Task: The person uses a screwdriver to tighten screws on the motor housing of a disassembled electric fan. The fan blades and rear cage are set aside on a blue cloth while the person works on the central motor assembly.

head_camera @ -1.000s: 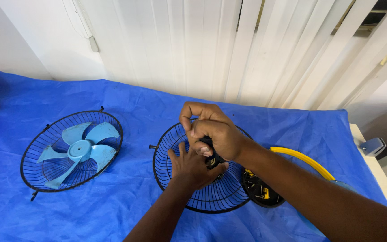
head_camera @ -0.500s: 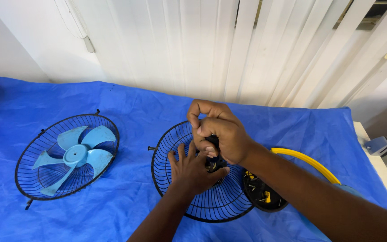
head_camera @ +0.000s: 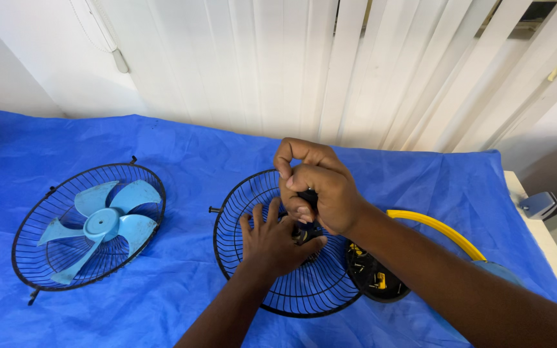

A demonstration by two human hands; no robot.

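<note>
A black wire fan cage (head_camera: 272, 270) lies flat on the blue cloth (head_camera: 182, 142), a little to the 5 o'clock side of the middle of the view. Both hands meet over its middle.

The left hand (head_camera: 275, 241) rests flat on the cage with its fingers spread, pressing down on the wires. Its thumb touches a small black part (head_camera: 305, 233) at the hub. The right hand (head_camera: 317, 190) sits just above, at 1 o'clock from the left hand. Its fingers are curled tight around the top of that same black part. The two hands touch each other. The black part is mostly hidden by the fingers, so it is hard to say what it is.

At 4 o'clock from the hands, a round black piece (head_camera: 375, 280) with small yellow bits lies against the cage rim. The right arm covers part of it. A yellow curved bar (head_camera: 439, 229) peeks out behind the arm, and its far end is hidden.

Well apart, at 9 o'clock, a second black cage (head_camera: 43, 212) lies on the cloth with a light blue fan blade (head_camera: 101, 222) inside it.

A small grey box (head_camera: 538, 205) sits at 3 o'clock, off the cloth. White blinds (head_camera: 330, 64) hang at 12 o'clock.
</note>
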